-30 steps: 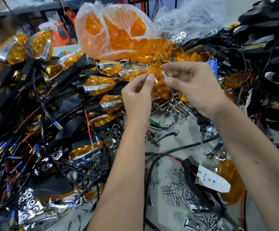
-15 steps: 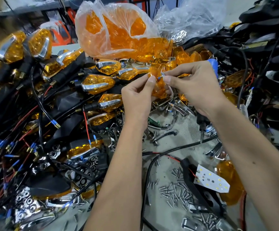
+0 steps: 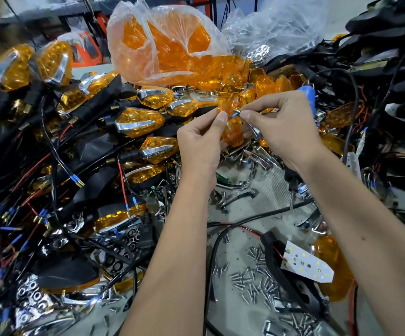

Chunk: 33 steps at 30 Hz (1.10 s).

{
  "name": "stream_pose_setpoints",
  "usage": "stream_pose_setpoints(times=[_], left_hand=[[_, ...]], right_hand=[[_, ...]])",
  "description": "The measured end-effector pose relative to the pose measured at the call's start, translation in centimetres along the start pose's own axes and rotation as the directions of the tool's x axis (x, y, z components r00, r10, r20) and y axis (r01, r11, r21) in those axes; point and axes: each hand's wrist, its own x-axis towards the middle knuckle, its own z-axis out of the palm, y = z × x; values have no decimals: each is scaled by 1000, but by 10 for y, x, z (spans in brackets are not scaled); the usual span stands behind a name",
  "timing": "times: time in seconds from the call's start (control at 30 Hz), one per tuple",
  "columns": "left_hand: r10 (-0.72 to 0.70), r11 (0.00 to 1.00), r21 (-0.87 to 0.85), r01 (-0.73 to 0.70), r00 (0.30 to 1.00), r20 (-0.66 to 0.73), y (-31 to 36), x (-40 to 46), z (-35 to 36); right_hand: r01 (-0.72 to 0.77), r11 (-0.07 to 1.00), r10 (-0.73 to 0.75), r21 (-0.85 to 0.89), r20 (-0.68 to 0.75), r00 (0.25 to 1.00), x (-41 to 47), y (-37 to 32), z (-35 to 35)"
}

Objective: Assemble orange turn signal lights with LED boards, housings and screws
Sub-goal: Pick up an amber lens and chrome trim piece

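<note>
My left hand [image 3: 202,141] holds an orange lens [image 3: 233,132] up over the parts pile, thumb and fingers curled round its upper end. My right hand [image 3: 281,124] pinches a curved chrome trim strip [image 3: 252,128] against that lens; a small blue piece shows at my fingertips. A white LED board [image 3: 308,265] with red and black wires lies on a black housing [image 3: 291,282] at the lower right, beside another orange lens [image 3: 334,265]. Loose screws [image 3: 257,282] are scattered on the table in front of it.
Finished orange signals with black stems [image 3: 138,121] and wires are heaped on the left. A plastic bag of orange lenses [image 3: 162,52] stands at the back. Chrome trims [image 3: 240,192] lie under my hands. Black housings and wires [image 3: 388,69] pile up on the right.
The lens and both hands have stayed nearly in place; my right fingers have shifted the chrome strip and the blue piece closer against the lens top.
</note>
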Motion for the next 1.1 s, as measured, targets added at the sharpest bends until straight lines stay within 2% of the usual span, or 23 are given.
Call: stream_pose_setpoints(times=[0.17,0.37,0.47,0.53,0.77,0.97,1.03,1.1], left_hand=[[-40,997,-74,38,999,-29,-1,1,-1],[-8,1000,5,8,999,-33,-4,3,-3],[-20,1000,9,21,1000,-12,-2,1,-4],[-16,999,39,16,1000,-5,-1,1,-4],[47,993,108,-44,998,-30,-3,0,-3],[51,991,129,-48,999,-18,-6,1,-2],[61,989,134,-59,998,-13,-6,1,-2],[74,987,143,-72,997,-10,-6,0,-2]], right_hand=[[36,998,-37,46,21,999,-3,-1,5],[6,998,-10,57,60,998,-6,-1,9],[-64,979,54,192,59,997,-6,-1,9],[-94,970,81,224,67,994,-7,-3,8],[-122,976,110,179,76,991,-8,-8,7],[-68,997,67,24,28,997,-8,-4,6],[-73,996,72,41,34,997,-8,-4,7],[-134,979,127,153,56,990,-9,-4,7]])
